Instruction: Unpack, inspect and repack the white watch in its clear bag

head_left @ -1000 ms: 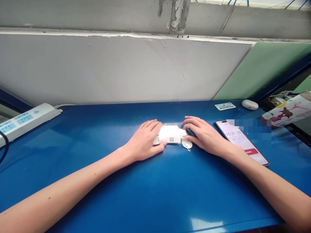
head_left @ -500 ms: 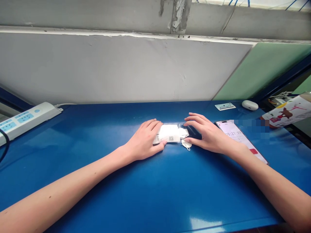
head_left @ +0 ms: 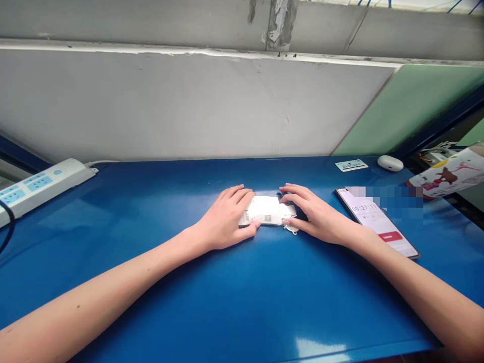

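A flat white packet [head_left: 267,209] with a printed label and a small square code lies on the blue table, between my two hands. My left hand [head_left: 230,217] holds its left end, thumb along the near edge and fingers over the far side. At the other end, my right hand [head_left: 312,212] curves around the packet, its fingertips on the far corner and its thumb at the near corner. A small white tag-like piece [head_left: 291,229] pokes out beneath the right thumb; what it is I cannot make out.
A phone [head_left: 378,222] showing a timer lies beside my right wrist. Behind it are a card [head_left: 351,165], a white earbud case [head_left: 390,163] and a printed carton [head_left: 449,171]. A power strip [head_left: 47,184] sits at the left, a black cable [head_left: 11,227] near it.
My right hand has moved left and closed in on the packet's right end, covering more of the white piece there. My left hand stays on the left end.
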`<state>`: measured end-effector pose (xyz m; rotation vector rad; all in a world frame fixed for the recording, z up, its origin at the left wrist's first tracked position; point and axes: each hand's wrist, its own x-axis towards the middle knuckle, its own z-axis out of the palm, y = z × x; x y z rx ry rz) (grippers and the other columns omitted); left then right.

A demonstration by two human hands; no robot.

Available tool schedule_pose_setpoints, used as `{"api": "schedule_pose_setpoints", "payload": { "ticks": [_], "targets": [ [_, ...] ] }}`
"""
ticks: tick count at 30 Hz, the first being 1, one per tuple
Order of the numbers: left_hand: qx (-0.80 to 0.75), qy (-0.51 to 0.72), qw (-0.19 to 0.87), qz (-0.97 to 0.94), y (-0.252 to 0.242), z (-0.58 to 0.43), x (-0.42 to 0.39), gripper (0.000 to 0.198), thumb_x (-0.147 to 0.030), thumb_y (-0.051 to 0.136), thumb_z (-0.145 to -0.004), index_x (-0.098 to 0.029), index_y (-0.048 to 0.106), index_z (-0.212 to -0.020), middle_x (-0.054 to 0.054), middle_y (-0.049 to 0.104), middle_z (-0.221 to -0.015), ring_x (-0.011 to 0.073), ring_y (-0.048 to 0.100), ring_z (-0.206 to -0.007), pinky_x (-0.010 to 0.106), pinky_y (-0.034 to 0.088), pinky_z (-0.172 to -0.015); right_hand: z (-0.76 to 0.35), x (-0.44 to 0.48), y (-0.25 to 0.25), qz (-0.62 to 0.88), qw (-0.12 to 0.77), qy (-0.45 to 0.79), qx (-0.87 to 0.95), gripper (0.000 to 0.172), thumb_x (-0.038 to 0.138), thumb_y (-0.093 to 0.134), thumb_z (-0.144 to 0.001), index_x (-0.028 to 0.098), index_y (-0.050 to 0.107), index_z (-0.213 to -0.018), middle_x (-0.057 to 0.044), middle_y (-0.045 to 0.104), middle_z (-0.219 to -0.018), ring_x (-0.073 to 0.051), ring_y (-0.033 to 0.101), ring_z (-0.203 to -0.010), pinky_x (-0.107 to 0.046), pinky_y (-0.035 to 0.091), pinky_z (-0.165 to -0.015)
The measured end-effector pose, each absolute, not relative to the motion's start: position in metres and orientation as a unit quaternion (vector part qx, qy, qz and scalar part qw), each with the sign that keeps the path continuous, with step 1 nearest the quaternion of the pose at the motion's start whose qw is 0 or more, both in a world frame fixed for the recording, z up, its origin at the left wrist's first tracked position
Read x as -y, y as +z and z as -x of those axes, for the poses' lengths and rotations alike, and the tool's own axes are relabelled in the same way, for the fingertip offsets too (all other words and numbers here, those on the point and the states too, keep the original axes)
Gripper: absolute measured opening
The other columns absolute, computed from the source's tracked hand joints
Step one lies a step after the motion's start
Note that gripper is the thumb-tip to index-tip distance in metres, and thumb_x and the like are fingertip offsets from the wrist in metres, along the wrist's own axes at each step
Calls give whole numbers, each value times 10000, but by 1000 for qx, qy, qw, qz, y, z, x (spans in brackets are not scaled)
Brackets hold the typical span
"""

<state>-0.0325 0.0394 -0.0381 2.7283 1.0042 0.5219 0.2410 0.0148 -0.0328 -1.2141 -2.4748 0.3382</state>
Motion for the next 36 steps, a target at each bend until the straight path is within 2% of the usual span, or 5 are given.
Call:
{"api": "schedule_pose_setpoints", "payload": {
  "ticks": [6, 13, 19, 29, 36],
  "targets": [
    [-344, 170, 83, -920, -38, 33, -39, 535, -425, 562, -896, -114, 505, -1328, 179, 570, -1373, 388, 443, -1347, 537, 383, -1109, -252, -20, -27, 426, 153, 99, 886, 350, 421, 606, -922, 209, 584, -1200, -174, 496, -1479, -345, 378, -1436, -547, 448, -1095],
    [-343, 171, 90, -919, -37, 32, -39, 507, -413, 549, -904, -123, 511, -1318, 178, 574, -1365, 388, 443, -1347, 541, 385, -1107, -264, -23, -19, 447, 121, 98, 881, 367, 462, 658, -869, 220, 610, -1140, -154, 498, -1477, -347, 492, -1350, -502, 498, -1050],
    [-342, 172, 93, -919, -38, 33, -40, 529, -433, 553, -908, -105, 504, -1320, 192, 569, -1363, 393, 439, -1347, 543, 378, -1110, -253, -18, -22, 429, 137, 100, 887, 407, 450, 604, -909, 231, 604, -1252, -153, 518, -1460, -329, 520, -1324, -492, 502, -1035],
    [-343, 178, 90, -918, -37, 31, -39, 514, -427, 582, -877, -99, 541, -1271, 196, 588, -1331, 394, 462, -1327, 532, 383, -1106, -252, -19, -31, 422, 154, 130, 884, 312, 340, 481, -991, 223, 551, -1271, -139, 525, -1446, -294, 556, -1274, -468, 515, -1024],
    [-349, 178, 82, -917, -39, 32, -39, 531, -429, 575, -872, -70, 549, -1263, 212, 593, -1328, 400, 475, -1317, 542, 397, -1097, -257, -22, -32, 434, 180, 70, 880, 343, 315, 436, -1013, 185, 521, -1318, -160, 600, -1331, -288, 571, -1224, -481, 496, -1034]
  ]
}}
